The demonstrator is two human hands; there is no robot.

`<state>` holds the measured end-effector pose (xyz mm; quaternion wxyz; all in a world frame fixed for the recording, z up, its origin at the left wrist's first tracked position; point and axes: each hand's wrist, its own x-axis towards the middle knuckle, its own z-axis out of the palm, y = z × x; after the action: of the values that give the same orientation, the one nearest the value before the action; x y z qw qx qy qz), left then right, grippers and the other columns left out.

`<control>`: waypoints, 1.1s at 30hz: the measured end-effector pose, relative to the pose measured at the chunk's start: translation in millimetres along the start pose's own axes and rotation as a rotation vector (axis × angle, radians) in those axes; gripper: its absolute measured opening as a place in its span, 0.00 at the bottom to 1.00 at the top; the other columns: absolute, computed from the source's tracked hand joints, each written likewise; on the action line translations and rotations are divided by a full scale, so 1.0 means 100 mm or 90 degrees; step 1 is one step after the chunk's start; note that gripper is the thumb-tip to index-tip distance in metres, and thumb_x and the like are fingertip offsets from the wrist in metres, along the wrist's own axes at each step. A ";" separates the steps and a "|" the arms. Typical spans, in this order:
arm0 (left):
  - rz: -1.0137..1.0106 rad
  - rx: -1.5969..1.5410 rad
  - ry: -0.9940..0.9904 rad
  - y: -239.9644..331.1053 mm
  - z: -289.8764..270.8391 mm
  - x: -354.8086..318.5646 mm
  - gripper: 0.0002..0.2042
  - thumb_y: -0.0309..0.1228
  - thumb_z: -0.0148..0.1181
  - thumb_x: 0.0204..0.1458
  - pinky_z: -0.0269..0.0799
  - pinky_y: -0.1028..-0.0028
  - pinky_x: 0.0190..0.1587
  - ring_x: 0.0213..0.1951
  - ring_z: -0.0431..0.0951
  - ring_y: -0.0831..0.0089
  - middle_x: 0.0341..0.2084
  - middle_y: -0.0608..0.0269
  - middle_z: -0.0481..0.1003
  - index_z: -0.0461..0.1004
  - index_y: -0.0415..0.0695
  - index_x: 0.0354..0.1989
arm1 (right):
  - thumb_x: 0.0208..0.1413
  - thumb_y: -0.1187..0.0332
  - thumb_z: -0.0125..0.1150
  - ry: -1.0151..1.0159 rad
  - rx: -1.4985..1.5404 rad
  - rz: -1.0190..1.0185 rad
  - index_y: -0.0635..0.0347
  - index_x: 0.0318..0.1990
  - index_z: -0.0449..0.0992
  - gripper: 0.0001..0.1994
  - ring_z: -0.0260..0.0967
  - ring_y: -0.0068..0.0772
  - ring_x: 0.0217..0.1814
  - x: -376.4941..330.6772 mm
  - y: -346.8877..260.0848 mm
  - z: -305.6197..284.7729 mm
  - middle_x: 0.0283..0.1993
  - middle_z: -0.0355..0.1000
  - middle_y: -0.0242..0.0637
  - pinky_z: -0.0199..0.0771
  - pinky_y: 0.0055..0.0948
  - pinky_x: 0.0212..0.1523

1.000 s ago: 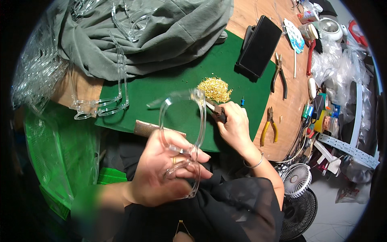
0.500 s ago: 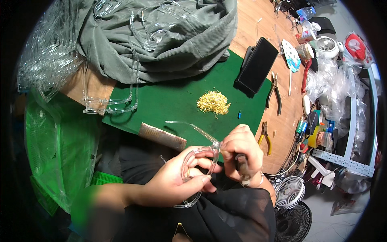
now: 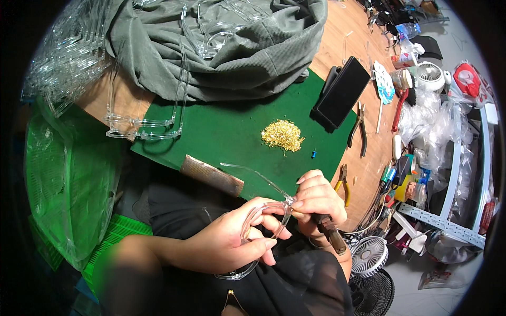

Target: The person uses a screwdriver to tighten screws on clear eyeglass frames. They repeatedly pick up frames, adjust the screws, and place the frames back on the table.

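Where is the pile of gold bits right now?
The gold pile lies on the green mat, right of centre, left of the blue bit.

Open green mat (image 3: 232,131) ahead — gold pile (image 3: 283,135) and file (image 3: 212,175) obstruct.

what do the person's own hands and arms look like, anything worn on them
Both hands are bare, without gloves. The left hand has no ring in view, and its forearm is uncovered with no sleeve showing. The right hand has a thin bangle at the wrist. The nails are short and unpainted as far as can be seen.
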<state>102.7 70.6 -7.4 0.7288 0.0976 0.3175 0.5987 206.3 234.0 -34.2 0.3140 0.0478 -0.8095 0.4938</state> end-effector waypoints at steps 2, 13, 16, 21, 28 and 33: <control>-0.007 0.001 -0.004 0.01 0.02 0.01 0.23 0.16 0.47 0.49 0.71 0.76 0.38 0.31 0.77 0.69 0.40 0.51 0.68 0.51 0.37 0.54 | 0.42 0.72 0.65 -0.006 0.001 -0.002 0.60 0.30 0.74 0.07 0.66 0.29 0.26 0.01 -0.01 -0.03 0.27 0.70 0.32 0.65 0.28 0.29; -0.036 0.035 -0.006 0.02 0.05 0.02 0.24 0.16 0.46 0.49 0.70 0.76 0.40 0.32 0.76 0.71 0.40 0.52 0.68 0.50 0.37 0.55 | 0.42 0.71 0.65 -0.067 0.041 0.028 0.61 0.30 0.72 0.08 0.65 0.29 0.25 0.05 -0.03 -0.12 0.26 0.69 0.32 0.62 0.26 0.27; -0.010 0.054 -0.012 -0.01 0.05 0.01 0.24 0.16 0.46 0.49 0.70 0.77 0.40 0.33 0.76 0.72 0.40 0.52 0.67 0.49 0.36 0.56 | 0.42 0.73 0.65 -0.096 0.025 0.015 0.61 0.31 0.72 0.08 0.65 0.29 0.25 0.07 -0.04 -0.15 0.27 0.69 0.32 0.62 0.26 0.27; 0.006 0.101 -0.004 -0.05 0.03 0.00 0.24 0.17 0.46 0.49 0.70 0.77 0.40 0.33 0.75 0.73 0.41 0.54 0.67 0.49 0.36 0.56 | 0.42 0.74 0.64 -0.122 -0.001 0.013 0.61 0.31 0.71 0.08 0.65 0.30 0.25 0.10 -0.06 -0.16 0.27 0.69 0.32 0.62 0.27 0.28; 0.093 0.226 0.029 -0.13 0.03 -0.01 0.22 0.18 0.47 0.51 0.71 0.79 0.35 0.29 0.73 0.77 0.39 0.53 0.68 0.51 0.36 0.55 | 0.41 0.75 0.62 -0.090 -0.033 0.051 0.61 0.31 0.72 0.08 0.65 0.31 0.26 0.04 -0.09 -0.10 0.27 0.68 0.33 0.62 0.29 0.29; -0.017 0.080 -0.017 -0.02 0.01 0.00 0.23 0.17 0.46 0.49 0.70 0.76 0.40 0.33 0.76 0.73 0.40 0.53 0.68 0.48 0.33 0.54 | 0.40 0.75 0.63 -0.089 0.006 0.020 0.63 0.30 0.72 0.08 0.65 0.31 0.25 0.04 -0.05 -0.13 0.26 0.69 0.33 0.63 0.28 0.28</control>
<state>104.7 70.4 -7.2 0.7335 0.1469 0.3455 0.5666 211.2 242.9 -23.8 0.2486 0.0713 -0.8279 0.4977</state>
